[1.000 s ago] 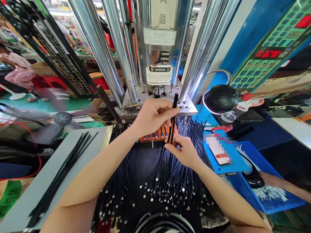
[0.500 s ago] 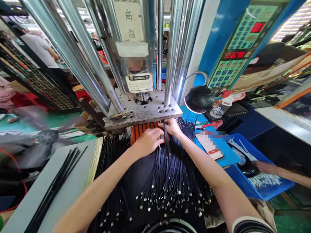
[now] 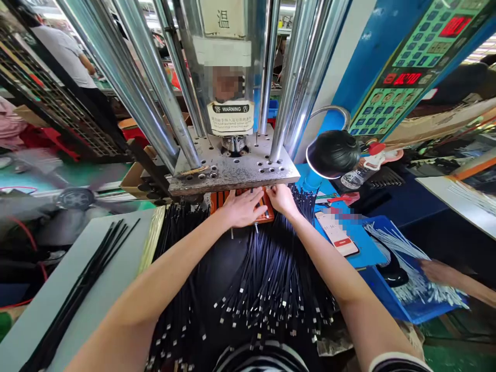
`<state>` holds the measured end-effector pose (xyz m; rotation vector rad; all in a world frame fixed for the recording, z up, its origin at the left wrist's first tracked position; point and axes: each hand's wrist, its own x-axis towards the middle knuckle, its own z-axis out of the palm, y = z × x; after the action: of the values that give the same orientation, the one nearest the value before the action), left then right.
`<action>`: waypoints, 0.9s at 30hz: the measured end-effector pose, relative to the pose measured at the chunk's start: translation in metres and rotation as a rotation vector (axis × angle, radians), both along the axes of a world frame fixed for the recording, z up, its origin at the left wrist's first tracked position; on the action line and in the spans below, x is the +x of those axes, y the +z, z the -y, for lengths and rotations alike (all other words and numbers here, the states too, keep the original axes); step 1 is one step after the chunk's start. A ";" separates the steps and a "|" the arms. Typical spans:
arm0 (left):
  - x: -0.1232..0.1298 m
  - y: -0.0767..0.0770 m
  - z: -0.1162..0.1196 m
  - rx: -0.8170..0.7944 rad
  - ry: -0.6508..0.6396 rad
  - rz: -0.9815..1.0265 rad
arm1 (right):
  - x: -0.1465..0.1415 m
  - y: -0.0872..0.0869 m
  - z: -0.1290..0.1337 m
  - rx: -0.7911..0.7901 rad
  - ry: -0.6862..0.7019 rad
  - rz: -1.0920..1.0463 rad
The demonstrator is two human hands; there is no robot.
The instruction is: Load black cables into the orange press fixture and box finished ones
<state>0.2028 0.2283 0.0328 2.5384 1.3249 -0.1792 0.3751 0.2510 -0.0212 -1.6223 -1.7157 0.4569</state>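
Under the press plate (image 3: 232,178) sits an orange slotted fixture (image 3: 266,217) with black strips in its grooves. My left hand (image 3: 244,207) lies flat across the fixture, fingers spread and pressing on it. At the fixture's right end my right hand (image 3: 282,199) has its fingers closed together; what they pinch is hidden. A metal rod end pokes out below my left hand. Below hangs a thick bundle of black cables (image 3: 271,274) with metal plugs, and another bundle of black cables (image 3: 176,299) is to its left.
A grey board (image 3: 96,274) at left carries loose black cables. At right are a black lamp (image 3: 333,153), a water bottle (image 3: 358,174), a phone (image 3: 336,235) and a blue bin (image 3: 416,312) of white cables, where another person's hand (image 3: 436,271) reaches. A fan (image 3: 75,199) spins at far left.
My left hand has gone from curled fingers to lying flat on the fixture. The black cable held upright by my right hand no longer stands out. The view has shifted slightly.
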 end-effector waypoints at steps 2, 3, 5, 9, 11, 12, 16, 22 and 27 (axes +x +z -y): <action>0.001 0.003 -0.018 -0.067 0.031 -0.001 | 0.001 -0.006 0.007 -0.063 0.053 -0.066; 0.000 0.004 -0.023 -0.081 0.028 0.001 | 0.001 -0.009 0.011 -0.107 0.090 -0.116; -0.001 0.003 -0.022 -0.067 0.008 -0.005 | 0.002 -0.014 0.016 -0.180 0.152 -0.209; 0.000 -0.003 0.011 0.075 -0.089 -0.035 | 0.003 -0.019 0.020 -0.172 0.178 -0.267; 0.001 -0.006 0.028 0.157 -0.150 -0.037 | 0.005 -0.020 0.023 -0.160 0.173 -0.284; 0.001 -0.006 0.033 0.180 -0.167 -0.037 | 0.005 -0.020 0.024 -0.160 0.169 -0.292; -0.007 -0.002 0.028 0.054 -0.185 -0.011 | 0.006 -0.020 0.031 -0.184 0.171 -0.332; -0.022 0.000 -0.022 -0.168 -0.120 0.109 | -0.005 -0.009 0.033 -0.311 0.184 -0.531; -0.010 -0.019 -0.063 0.059 -0.007 0.380 | -0.010 0.003 0.032 -0.413 0.193 -0.707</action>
<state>0.1925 0.2914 0.0137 2.4615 1.1845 0.3297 0.3650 0.2194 -0.0184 -1.3149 -1.2749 1.3692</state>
